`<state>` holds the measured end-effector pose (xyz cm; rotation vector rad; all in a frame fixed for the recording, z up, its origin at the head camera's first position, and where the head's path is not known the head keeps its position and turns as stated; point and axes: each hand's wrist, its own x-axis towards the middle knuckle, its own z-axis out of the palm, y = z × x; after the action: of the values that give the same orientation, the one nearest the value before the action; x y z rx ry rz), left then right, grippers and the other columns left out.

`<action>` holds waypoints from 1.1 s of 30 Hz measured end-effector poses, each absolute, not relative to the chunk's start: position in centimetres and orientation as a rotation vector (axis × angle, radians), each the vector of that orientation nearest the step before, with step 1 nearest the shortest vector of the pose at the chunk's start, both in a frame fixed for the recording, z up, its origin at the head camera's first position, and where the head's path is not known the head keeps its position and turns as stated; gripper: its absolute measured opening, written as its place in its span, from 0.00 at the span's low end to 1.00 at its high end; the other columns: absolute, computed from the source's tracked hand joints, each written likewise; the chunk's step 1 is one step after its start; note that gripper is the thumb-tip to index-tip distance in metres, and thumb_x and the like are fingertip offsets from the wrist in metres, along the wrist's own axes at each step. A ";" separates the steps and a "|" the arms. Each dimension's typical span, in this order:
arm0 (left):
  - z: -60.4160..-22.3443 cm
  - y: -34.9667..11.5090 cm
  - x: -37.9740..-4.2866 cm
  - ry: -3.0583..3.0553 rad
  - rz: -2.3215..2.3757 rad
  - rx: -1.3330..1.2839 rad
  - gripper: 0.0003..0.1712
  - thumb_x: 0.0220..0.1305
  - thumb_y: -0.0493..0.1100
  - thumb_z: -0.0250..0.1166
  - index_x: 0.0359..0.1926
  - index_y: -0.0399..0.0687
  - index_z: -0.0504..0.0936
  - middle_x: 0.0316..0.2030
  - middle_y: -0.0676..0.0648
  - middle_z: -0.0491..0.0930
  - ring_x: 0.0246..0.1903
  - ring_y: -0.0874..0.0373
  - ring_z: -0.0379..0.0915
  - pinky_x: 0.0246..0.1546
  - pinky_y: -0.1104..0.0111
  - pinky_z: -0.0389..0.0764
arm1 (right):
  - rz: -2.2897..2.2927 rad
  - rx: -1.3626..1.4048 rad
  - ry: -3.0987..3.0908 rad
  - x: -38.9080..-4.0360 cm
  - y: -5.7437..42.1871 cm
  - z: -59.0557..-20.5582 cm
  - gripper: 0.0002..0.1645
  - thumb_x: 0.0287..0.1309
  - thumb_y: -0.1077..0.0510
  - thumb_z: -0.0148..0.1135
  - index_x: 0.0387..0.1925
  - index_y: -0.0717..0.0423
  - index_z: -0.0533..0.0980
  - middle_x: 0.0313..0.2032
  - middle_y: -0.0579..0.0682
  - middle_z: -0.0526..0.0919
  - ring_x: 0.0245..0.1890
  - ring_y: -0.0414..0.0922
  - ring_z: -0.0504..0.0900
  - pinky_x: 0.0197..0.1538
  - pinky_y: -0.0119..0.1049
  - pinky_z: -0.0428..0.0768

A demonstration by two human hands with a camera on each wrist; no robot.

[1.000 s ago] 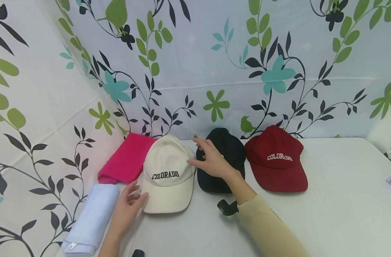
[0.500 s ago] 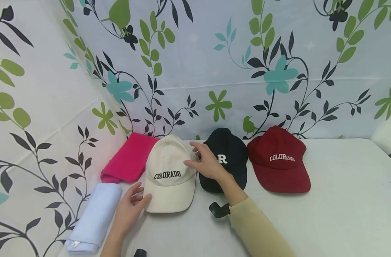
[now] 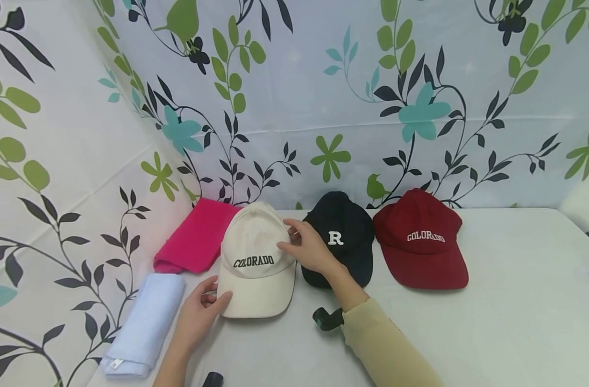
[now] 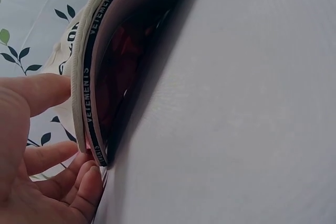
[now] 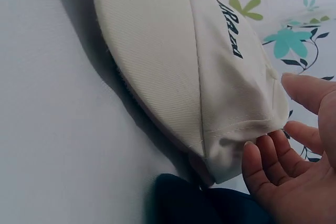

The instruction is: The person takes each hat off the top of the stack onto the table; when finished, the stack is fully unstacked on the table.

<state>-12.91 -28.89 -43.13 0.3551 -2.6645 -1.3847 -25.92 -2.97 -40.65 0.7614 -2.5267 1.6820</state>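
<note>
A cream baseball cap (image 3: 257,269) with dark COLORADO lettering lies on the white table, brim toward me. My left hand (image 3: 204,309) holds the left side of its brim; in the left wrist view the thumb (image 4: 50,90) lies against the outer face and the other fingers curl at the edge. On the cap's right side, my right hand (image 3: 310,247) has its thumb by the crown, and in the right wrist view the fingers (image 5: 275,156) curl at the lower edge. Beneath the brim, a dark lettered band (image 4: 90,77) and a shadowed reddish interior show.
A black cap (image 3: 354,252) with a white R sits close to the right hand, then a dark red cap (image 3: 420,247). To the left lie a folded pink cloth (image 3: 197,236) and a rolled light blue towel (image 3: 144,325). A leaf-patterned sheet (image 3: 275,107) hangs behind.
The right hand has shifted left and slightly down from in front of the black cap onto the cream cap's side, uncovering the R. The left hand has closed in on the brim.
</note>
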 end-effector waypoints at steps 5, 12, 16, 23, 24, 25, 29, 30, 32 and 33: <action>-43.1 -28.8 -13.1 -2.644 -1.412 0.352 0.38 0.65 0.50 0.71 0.69 0.37 0.69 0.54 0.38 0.76 0.44 0.53 0.72 0.38 0.73 0.76 | 1.684 0.746 -2.534 -25.8 -3.0 -40.6 0.32 0.65 0.59 0.67 0.68 0.60 0.70 0.46 0.52 0.74 0.45 0.48 0.75 0.47 0.38 0.78; -43.0 -28.6 -13.2 -2.569 -1.523 0.359 0.38 0.63 0.48 0.73 0.69 0.38 0.71 0.54 0.39 0.76 0.45 0.54 0.74 0.38 0.74 0.76 | 1.728 0.744 -2.508 -25.4 -3.1 -40.3 0.32 0.66 0.60 0.66 0.69 0.61 0.69 0.47 0.54 0.73 0.45 0.48 0.75 0.45 0.39 0.80; -42.9 -28.6 -13.2 -2.532 -1.559 0.369 0.36 0.62 0.46 0.73 0.68 0.39 0.72 0.54 0.39 0.76 0.43 0.57 0.74 0.37 0.74 0.76 | 1.738 0.744 -2.501 -25.2 -3.2 -40.2 0.32 0.66 0.59 0.66 0.69 0.61 0.69 0.48 0.54 0.74 0.45 0.49 0.76 0.45 0.39 0.80; -42.8 -28.5 -13.0 -2.468 -1.626 0.362 0.37 0.62 0.42 0.73 0.69 0.37 0.70 0.56 0.38 0.73 0.44 0.58 0.73 0.39 0.77 0.76 | 1.747 0.743 -2.479 -25.0 -3.1 -39.9 0.32 0.66 0.59 0.66 0.69 0.60 0.70 0.48 0.54 0.74 0.46 0.49 0.76 0.46 0.40 0.81; -42.8 -28.5 -13.0 -2.456 -1.636 0.362 0.38 0.62 0.41 0.73 0.70 0.37 0.70 0.57 0.39 0.72 0.44 0.59 0.73 0.39 0.77 0.76 | 1.747 0.747 -2.475 -24.9 -3.0 -39.8 0.32 0.66 0.58 0.66 0.69 0.60 0.70 0.48 0.54 0.75 0.46 0.49 0.76 0.46 0.40 0.81; -42.8 -28.5 -13.0 -2.446 -1.643 0.360 0.38 0.62 0.41 0.73 0.70 0.36 0.69 0.57 0.39 0.71 0.44 0.60 0.73 0.39 0.78 0.76 | 1.748 0.753 -2.469 -24.9 -3.0 -39.8 0.32 0.66 0.58 0.66 0.69 0.60 0.70 0.48 0.54 0.75 0.46 0.49 0.76 0.46 0.40 0.81; -42.8 -28.3 -12.9 -2.349 -1.700 0.318 0.37 0.62 0.35 0.72 0.70 0.36 0.69 0.54 0.40 0.70 0.41 0.63 0.71 0.37 0.79 0.75 | 1.760 0.787 -2.424 -24.6 -2.8 -39.3 0.31 0.66 0.58 0.65 0.68 0.61 0.70 0.48 0.55 0.75 0.45 0.50 0.76 0.47 0.41 0.81; -42.8 -28.2 -12.9 -2.326 -1.712 0.306 0.37 0.62 0.34 0.72 0.70 0.36 0.70 0.54 0.41 0.69 0.40 0.63 0.71 0.37 0.79 0.75 | 1.763 0.798 -2.410 -24.6 -2.8 -39.1 0.31 0.66 0.59 0.65 0.68 0.61 0.70 0.48 0.55 0.75 0.45 0.50 0.76 0.47 0.41 0.81; -42.7 -28.1 -12.9 -2.289 -1.728 0.282 0.36 0.62 0.33 0.72 0.70 0.36 0.70 0.53 0.41 0.68 0.40 0.63 0.70 0.37 0.79 0.75 | 1.769 0.818 -2.384 -24.5 -2.8 -38.8 0.31 0.66 0.60 0.65 0.68 0.62 0.70 0.47 0.55 0.75 0.44 0.50 0.76 0.48 0.42 0.80; -42.7 -28.1 -12.9 -2.281 -1.730 0.277 0.36 0.62 0.33 0.71 0.70 0.36 0.70 0.53 0.42 0.68 0.40 0.63 0.70 0.36 0.79 0.75 | 1.771 0.824 -2.375 -24.5 -2.8 -38.6 0.31 0.66 0.60 0.65 0.68 0.62 0.70 0.47 0.55 0.75 0.43 0.49 0.76 0.48 0.42 0.80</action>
<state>-12.86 -28.07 -42.68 0.2769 -2.2811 -1.7296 -24.52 -2.77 -38.62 0.8235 -2.3747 1.7706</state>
